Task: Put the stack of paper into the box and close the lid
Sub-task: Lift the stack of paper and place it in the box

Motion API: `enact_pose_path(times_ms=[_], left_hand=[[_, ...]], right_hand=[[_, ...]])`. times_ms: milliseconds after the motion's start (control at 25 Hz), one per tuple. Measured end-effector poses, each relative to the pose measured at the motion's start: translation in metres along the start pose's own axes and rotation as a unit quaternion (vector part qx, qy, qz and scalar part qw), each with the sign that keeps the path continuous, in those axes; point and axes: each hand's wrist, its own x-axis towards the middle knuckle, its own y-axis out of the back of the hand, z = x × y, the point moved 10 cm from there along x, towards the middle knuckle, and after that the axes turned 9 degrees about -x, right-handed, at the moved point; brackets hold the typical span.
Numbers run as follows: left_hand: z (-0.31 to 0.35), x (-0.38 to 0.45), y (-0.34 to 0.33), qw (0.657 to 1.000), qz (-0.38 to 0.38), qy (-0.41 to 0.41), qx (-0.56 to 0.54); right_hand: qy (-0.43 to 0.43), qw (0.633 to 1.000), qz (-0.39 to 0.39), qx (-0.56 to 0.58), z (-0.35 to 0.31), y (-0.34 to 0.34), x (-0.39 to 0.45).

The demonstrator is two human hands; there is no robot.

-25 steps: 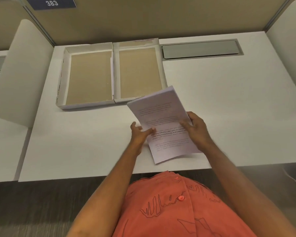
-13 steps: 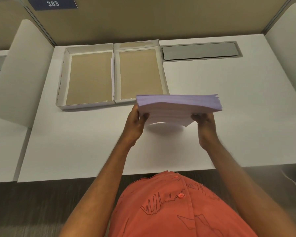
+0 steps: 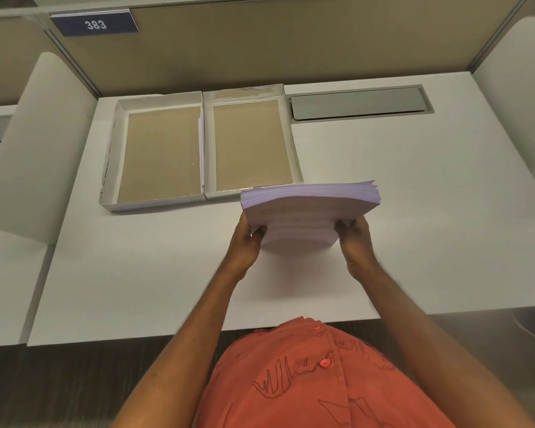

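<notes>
Held clear of a white desk (image 3: 414, 186), between both hands: a thick stack of paper (image 3: 309, 208), pale lilac, tipped so the fanned far edge faces up and the printed top sheet faces the camera. Left hand (image 3: 244, 242) clamped on the stack's lower left corner, thumb curled over the printed face, remaining fingers hidden behind the sheets. Right hand (image 3: 354, 239) gripping the lower right corner in mirror fashion, fingertips (image 3: 342, 225) pressed on the front face. Lower edge of the stack sagging between the two grips, with a soft shadow on the desk beneath.

Just beyond the stack's upper left corner, two shallow open trays side by side and touching, each white-walled with a brown cardboard floor: the box (image 3: 250, 143) nearer the paper, its near right corner covered by the stack, and the lid (image 3: 158, 152) to the left; which is truly base and which cover cannot be told. A grey cable hatch (image 3: 359, 101) set into the desk at the back right. A number plate reading 383 (image 3: 95, 24) on the partition above. An orange buttoned shirt (image 3: 322, 375) in the foreground.
</notes>
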Motion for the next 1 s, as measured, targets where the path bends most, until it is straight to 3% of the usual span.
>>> enact_pose_path(times_ms=[360, 600, 720, 840, 1000], left_hand=[[-0.025, 0.021, 0.005, 0.998, 0.023, 0.036, 0.051], [0.028, 0.074, 0.049, 0.998, 0.057, 0.011, 0.025], [0.059, 0.120, 0.086, 0.994, 0.112, 0.010, 0.014], [0.065, 0.171, 0.117, 0.985, 0.162, 0.046, 0.037], [0.036, 0.222, 0.138, 0.974, 0.165, 0.127, 0.087]], right_hand=[[0.011, 0.985, -0.081, -0.150, 0.019, -0.012, 0.035], [0.043, 0.984, -0.084, -0.153, -0.048, -0.050, 0.089], [0.046, 0.988, -0.059, -0.136, -0.090, -0.079, 0.133], [0.038, 0.990, -0.044, -0.130, -0.111, -0.117, 0.175], [-0.024, 0.985, -0.053, -0.165, -0.090, -0.163, 0.218]])
